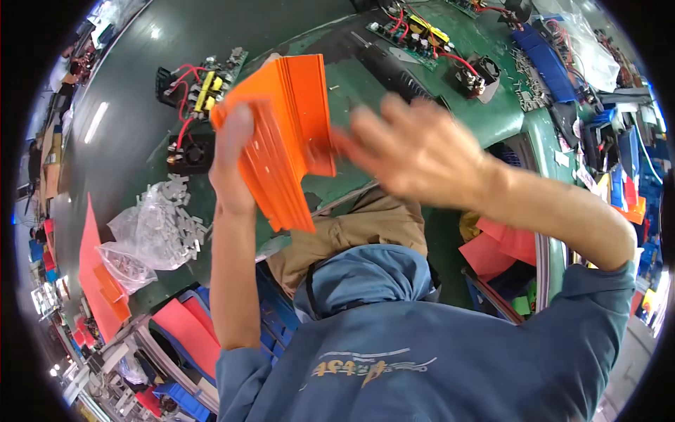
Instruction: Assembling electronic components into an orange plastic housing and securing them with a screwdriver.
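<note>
My left hand (234, 158) is wrapped round an orange ribbed metal housing (278, 151), a channel-shaped shell tilted above the bench. The thumb presses on its ribbed outer face, while the fingers behind it are mostly hidden. Just right of the housing is my right hand (415, 144), smeared by motion, with its fingertips close to the shell's right edge. Whether those fingers touch it or hold something small cannot be made out. Behind the left hand lies a circuit board (211, 88) with red wires leading to a black fan (191, 155).
A dark electric screwdriver (394, 70) lies at the far middle. Another wired circuit board (411, 35) and fan (485, 68) are beyond it. A plastic bag with small grey pieces (158, 225) sits at left, near pink sheets (102, 281). A blue bin (541, 63) stands far right.
</note>
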`<state>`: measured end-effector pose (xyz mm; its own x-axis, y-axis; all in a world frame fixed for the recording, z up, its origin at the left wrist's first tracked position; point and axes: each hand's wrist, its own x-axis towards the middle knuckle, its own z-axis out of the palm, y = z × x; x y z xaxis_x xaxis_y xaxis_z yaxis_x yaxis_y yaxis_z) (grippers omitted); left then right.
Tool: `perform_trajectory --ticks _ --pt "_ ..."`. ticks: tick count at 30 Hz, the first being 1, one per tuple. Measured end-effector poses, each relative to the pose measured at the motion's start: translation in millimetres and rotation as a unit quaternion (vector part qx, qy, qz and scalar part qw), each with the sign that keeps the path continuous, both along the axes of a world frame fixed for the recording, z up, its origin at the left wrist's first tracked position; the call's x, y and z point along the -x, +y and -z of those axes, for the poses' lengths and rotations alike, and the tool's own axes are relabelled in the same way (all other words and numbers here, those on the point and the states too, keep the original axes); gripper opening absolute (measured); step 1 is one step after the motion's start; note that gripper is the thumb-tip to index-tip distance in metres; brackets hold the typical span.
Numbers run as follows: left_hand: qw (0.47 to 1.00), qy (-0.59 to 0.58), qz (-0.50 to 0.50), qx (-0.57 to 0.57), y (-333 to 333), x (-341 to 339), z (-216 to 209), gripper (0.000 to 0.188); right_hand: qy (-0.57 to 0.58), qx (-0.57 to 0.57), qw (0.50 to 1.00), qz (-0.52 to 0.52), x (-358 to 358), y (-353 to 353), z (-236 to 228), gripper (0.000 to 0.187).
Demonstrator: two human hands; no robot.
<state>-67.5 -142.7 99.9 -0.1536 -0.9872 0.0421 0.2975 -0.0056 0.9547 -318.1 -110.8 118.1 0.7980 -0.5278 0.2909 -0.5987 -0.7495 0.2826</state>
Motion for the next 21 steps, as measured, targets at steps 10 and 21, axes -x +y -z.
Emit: perform_trajectory --ticks 10,21 --pt "0.967 -0.143 0.193 0.087 41 -82 9 0.137 -0.334 -0.555 0.751 0.127 1 74 13 0.046" --pt "0.837 -0.294 0.345 0.308 32 -81 -19 0.132 -0.340 -0.612 0.714 -0.006 -27 59 0 0.044"
